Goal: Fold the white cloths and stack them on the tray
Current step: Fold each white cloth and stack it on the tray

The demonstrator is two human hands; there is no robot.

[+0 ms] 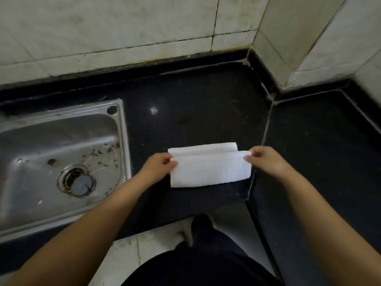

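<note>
Beside sink (pixel 61 162), hand-pinched cloth (pixel 210 168)

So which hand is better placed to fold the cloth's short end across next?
Probably either: the left hand and right hand each pinch one end of the white cloth. No tray is in view, so no side is favoured.

Black stone counter (pixel 195 112), folded white cloth (pixel 210 168) lying on it

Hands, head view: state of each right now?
Left hand: pinches the left end of the white cloth.
Right hand: pinches the cloth's right end.
</note>
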